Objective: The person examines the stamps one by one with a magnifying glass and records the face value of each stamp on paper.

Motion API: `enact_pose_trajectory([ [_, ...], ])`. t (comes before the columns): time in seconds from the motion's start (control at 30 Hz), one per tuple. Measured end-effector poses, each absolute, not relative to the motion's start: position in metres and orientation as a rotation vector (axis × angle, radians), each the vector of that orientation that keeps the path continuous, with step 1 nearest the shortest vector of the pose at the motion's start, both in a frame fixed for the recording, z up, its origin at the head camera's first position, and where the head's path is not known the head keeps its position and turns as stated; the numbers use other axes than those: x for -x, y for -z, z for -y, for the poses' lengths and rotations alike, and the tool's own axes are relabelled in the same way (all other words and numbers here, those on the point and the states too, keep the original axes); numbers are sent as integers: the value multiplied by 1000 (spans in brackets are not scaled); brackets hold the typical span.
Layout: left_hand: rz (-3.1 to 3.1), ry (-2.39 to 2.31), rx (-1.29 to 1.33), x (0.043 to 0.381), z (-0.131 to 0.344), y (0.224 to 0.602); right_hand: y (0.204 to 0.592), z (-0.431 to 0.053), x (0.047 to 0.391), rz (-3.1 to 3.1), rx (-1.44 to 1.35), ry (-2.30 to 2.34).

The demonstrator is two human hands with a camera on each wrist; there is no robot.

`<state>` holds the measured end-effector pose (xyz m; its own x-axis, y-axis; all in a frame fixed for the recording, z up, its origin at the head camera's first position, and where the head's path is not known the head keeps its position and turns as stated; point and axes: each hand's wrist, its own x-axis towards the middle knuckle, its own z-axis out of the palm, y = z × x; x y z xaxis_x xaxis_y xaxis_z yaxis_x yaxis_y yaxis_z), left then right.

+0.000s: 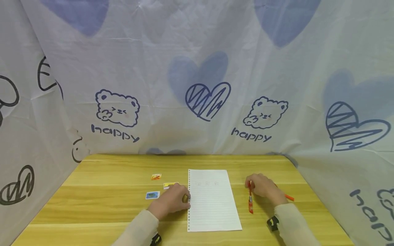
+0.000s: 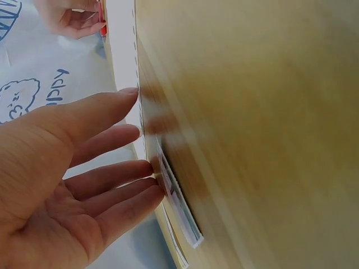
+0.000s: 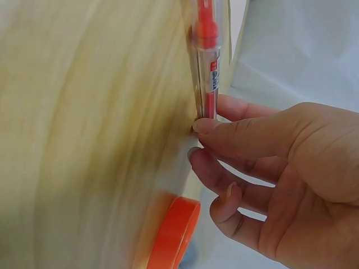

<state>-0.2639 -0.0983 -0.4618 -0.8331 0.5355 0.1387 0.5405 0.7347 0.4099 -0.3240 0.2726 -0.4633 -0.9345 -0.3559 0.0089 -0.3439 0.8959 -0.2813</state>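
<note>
Wood-grain tabletop, clear-barrelled red pen

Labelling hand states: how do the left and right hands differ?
The right hand pinches the red pen; the left hand, fingers extended, shows no grip. The left hand is at the holed edge of the lined sheet; the right hand is beyond its other edge. Both have light sleeves.

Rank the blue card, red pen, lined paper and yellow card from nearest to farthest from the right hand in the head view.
1. Red pen: pinched in the right hand.
2. Lined paper: left of that hand.
3. Yellow card: beyond the paper's left edge, partly behind the left hand.
4. Blue card: farther left still.
</note>
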Motion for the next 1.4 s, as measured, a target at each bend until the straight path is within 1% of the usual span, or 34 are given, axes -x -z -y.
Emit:
enact_pose_trajectory([
  [0.5, 2921, 720, 877, 265, 97, 463, 465, -269, 332, -2977, 635, 459],
  [0.73, 2930, 724, 865, 266, 97, 465, 467, -274, 332, -2988, 756, 528],
  [1.0, 2936, 747, 847, 266, 98, 466, 461, -273, 330, -2997, 895, 712],
  [1.23, 2937, 745, 849, 266, 98, 466, 453, -262, 331, -3068, 854, 737],
  [1.4, 2936, 744, 851, 266, 98, 465, 446, -251, 331, -3073, 724, 852],
])
